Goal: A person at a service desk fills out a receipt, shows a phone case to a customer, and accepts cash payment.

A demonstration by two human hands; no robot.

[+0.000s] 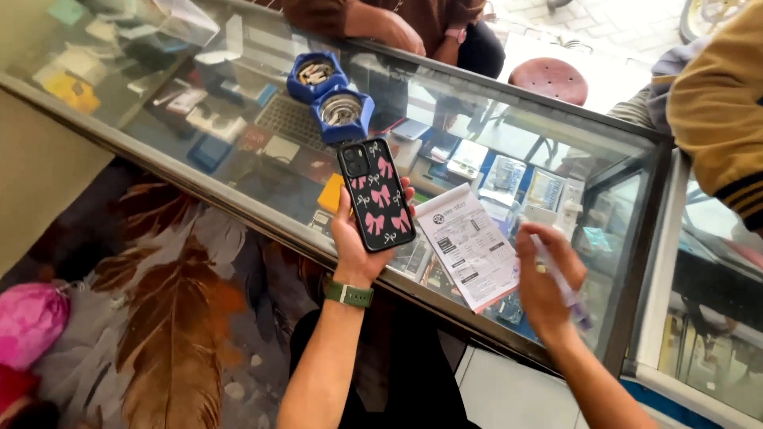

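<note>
My left hand (355, 238) holds a phone (377, 194) upright over the glass counter (262, 214); its black case bears pink bows and faces me. A green watch band sits on that wrist. My right hand (545, 280) grips a pen (559, 276), blurred, just right of a printed paper slip pad (470, 246) lying on the glass.
Two blue ashtrays (330, 94) stand on the counter's far side. Another person's arm in brown (389, 24) leans on the far edge; a yellow sleeve (719, 111) is at the right. A pink stool (550, 77) stands beyond. Boxes lie under the glass. A pink bag (30, 319) lies bottom left.
</note>
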